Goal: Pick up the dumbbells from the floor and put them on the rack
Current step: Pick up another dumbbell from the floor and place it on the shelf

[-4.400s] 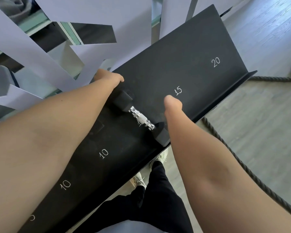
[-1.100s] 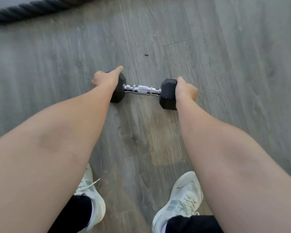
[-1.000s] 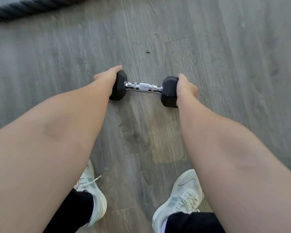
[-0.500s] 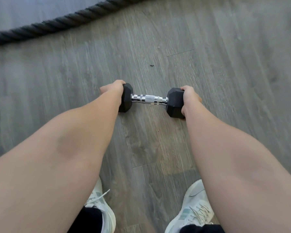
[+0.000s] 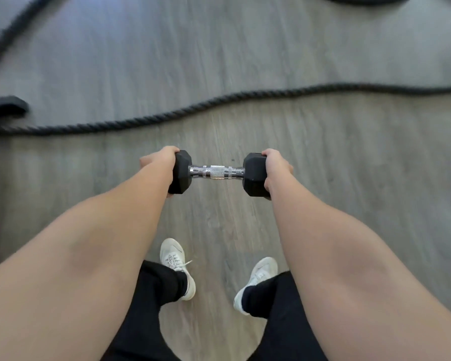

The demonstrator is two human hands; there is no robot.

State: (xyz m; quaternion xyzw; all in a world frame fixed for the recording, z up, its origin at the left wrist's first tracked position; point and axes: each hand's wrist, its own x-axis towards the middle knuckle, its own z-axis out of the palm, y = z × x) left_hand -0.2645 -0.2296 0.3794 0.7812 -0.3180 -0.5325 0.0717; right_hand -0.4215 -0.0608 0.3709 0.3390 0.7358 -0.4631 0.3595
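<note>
Dumbbell [image 5: 220,172] blk w/ chrome handle; floor [image 5: 245,61] grey woodgrain; rope [image 5: 193,110] blk.

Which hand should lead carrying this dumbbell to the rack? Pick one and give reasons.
Neither clearly. The left hand cups one black end of the dumbbell and the right hand cups the other, level, with the metal handle bare between them. Keep both on; the rack is out of view.

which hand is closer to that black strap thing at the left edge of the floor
Left. The left hand grips the dumbbell end on the black strap's side; the right hand holds the far end.
</note>
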